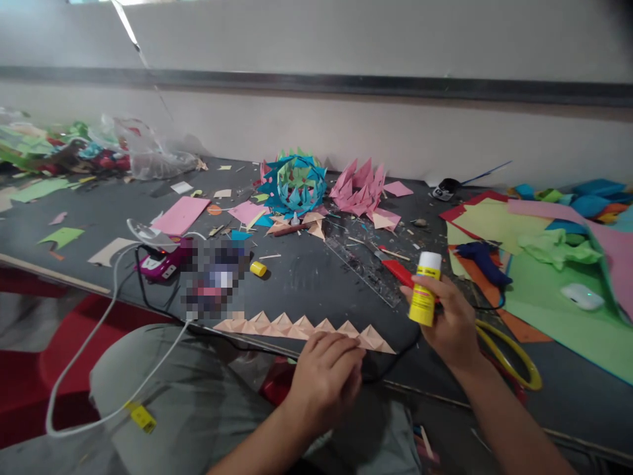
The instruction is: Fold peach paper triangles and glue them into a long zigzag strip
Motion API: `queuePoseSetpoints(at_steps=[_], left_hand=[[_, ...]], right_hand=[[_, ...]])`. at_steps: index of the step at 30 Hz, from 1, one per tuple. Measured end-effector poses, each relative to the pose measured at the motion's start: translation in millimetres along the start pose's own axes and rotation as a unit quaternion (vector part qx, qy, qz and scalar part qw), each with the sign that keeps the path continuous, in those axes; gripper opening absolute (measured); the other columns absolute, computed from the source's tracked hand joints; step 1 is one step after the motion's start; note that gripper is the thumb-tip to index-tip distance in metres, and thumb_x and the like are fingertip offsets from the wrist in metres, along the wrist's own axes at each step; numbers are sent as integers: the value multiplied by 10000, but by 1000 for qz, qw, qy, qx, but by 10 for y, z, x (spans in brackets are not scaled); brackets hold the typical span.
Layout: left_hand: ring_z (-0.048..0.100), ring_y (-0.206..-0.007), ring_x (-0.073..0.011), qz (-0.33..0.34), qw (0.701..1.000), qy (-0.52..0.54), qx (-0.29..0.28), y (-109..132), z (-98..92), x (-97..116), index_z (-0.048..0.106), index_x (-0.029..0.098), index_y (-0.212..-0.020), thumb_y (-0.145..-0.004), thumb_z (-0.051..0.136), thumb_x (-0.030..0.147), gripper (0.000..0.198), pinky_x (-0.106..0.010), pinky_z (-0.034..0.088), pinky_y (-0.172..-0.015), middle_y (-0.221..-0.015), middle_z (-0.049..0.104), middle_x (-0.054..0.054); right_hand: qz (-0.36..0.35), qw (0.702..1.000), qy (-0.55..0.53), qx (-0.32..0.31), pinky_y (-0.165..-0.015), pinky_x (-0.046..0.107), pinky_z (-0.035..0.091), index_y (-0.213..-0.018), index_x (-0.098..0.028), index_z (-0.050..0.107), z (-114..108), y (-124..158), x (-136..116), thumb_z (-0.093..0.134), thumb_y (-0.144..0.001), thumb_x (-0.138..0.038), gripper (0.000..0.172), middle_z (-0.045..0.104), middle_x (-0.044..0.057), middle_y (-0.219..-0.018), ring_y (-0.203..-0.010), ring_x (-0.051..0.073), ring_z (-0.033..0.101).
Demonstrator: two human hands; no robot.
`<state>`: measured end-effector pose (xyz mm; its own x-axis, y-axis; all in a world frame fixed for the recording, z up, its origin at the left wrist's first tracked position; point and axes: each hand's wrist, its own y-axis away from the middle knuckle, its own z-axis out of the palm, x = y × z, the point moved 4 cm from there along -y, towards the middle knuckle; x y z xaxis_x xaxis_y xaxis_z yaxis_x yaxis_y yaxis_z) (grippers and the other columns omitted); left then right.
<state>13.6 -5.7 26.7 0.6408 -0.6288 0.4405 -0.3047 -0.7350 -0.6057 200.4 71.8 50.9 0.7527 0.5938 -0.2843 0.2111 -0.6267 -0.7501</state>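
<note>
My right hand (448, 316) is closed around a yellow glue stick (422, 300) with a white end pointing up, held above the table. My left hand (329, 369) lies at the table's front edge, its fingers bent and pressed together over the right part of a folded peach paper strip (281, 324). The strip has a row of pointed triangles along its far side; my fingers cover part of it. A small yellow cap (258, 268) lies on the table beyond the strip's left half. Red-handled cutter (395, 270) rests behind the glue stick.
Blue and green paper ring (297, 185) and pink pointed paper ring (359, 188) stand at the back. A clear ruler (363, 274) lies mid-table. Purple power strip (163, 260) with cables sits left. Blue glue gun (482, 258), yellow-handled scissors (514, 359) and coloured sheets (558, 290) lie right.
</note>
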Motion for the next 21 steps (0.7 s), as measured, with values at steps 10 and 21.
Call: queuePoseSetpoints(at_steps=[10,21], left_hand=[[567,-920,-202,-101,973,-76,-192,-223,15,-277,630,192,-843,-833,555,170,78,-361,439,-769,-1009,643,-31],[592,-868,-181,-58,987,-68,-134,-164,-30,-173,612,202,-838,-810,586,151,64,-367,405,-813,-937,668,6]], right_hand=[[190,977,-8,98,-667,333,484,-893,-202,554,-166,604,-28,629,-751,-391,248,631,43,-781,-664,185,611],[209,973,-20,100,-650,313,476,-934,-196,557,-154,622,-40,598,-784,-305,190,638,49,-817,-666,173,611]])
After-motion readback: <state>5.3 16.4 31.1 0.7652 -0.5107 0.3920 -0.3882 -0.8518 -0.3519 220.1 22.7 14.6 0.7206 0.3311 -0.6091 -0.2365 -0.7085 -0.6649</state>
